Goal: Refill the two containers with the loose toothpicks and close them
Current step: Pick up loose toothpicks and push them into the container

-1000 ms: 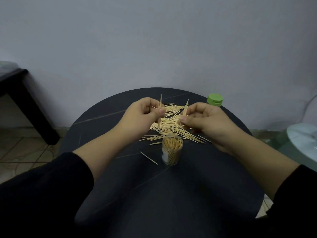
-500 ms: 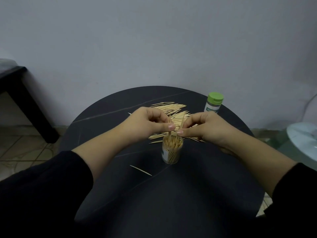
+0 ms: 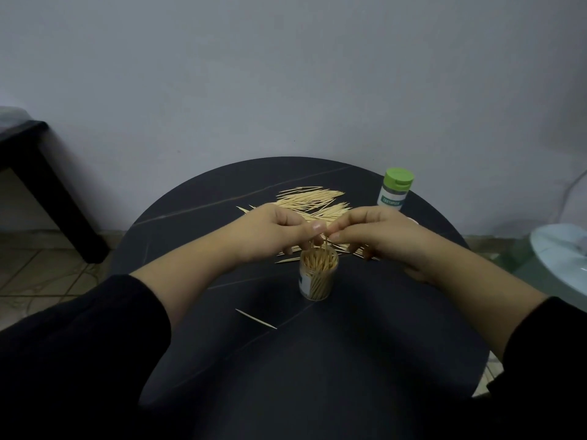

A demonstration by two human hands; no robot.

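Note:
A clear open container (image 3: 318,277), nearly full of upright toothpicks, stands mid-table. My left hand (image 3: 273,231) and my right hand (image 3: 373,233) meet just above its mouth, each pinching toothpicks whose tips dip into the container. A pile of loose toothpicks (image 3: 313,201) lies behind the hands, partly hidden by them. One stray toothpick (image 3: 255,318) lies in front of the container to the left. A second container (image 3: 395,188) with a green lid on stands at the back right.
The round dark table (image 3: 349,360) sits against a grey wall. A black bench leg (image 3: 47,185) stands on the left floor. A pale round object (image 3: 565,258) sits off the table's right edge.
Both hands carried toothpicks from over the pile down and toward me, to the open container's mouth. The view tilted so the green-lidded container shows fully.

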